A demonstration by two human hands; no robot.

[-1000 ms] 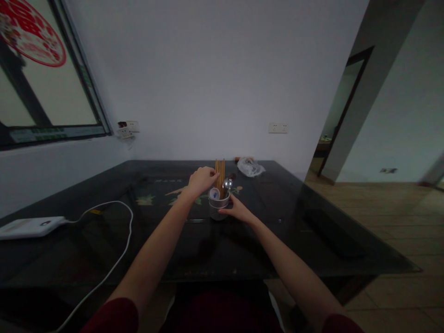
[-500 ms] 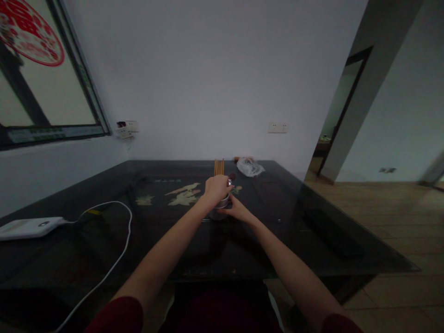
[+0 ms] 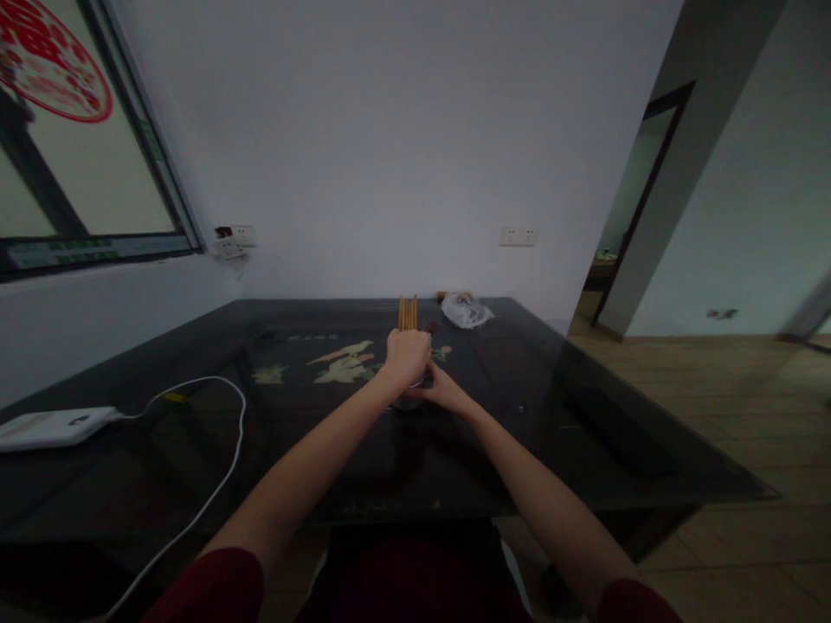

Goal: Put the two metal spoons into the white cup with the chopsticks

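Note:
A bundle of several wooden chopsticks [image 3: 408, 313] stands upright at the middle of the table, its tops showing above my left hand [image 3: 408, 356]. That hand is closed around the bundle, just over the mouth of a pale cup [image 3: 409, 403]; the fingers on its far side are hidden. From the right, my right hand [image 3: 447, 391] grips the cup low on its side, thumb and fingers around it. A dark, rounded utensil end [image 3: 431, 329] pokes up beside the chopsticks, right of my left hand. Most of the cup is covered by both hands.
The glossy dark table [image 3: 338, 467] has bird and flower decoration. A crumpled clear plastic bag [image 3: 465, 311] lies at the back. On the left is a white power bank [image 3: 58, 428] with a white cable [image 3: 241, 424]. A dark flat object [image 3: 623, 433] lies on the right.
My left hand has sunk slightly toward the cup, covering more of its rim and the shiny metal piece that showed by the fingers. My right hand has stayed on the cup.

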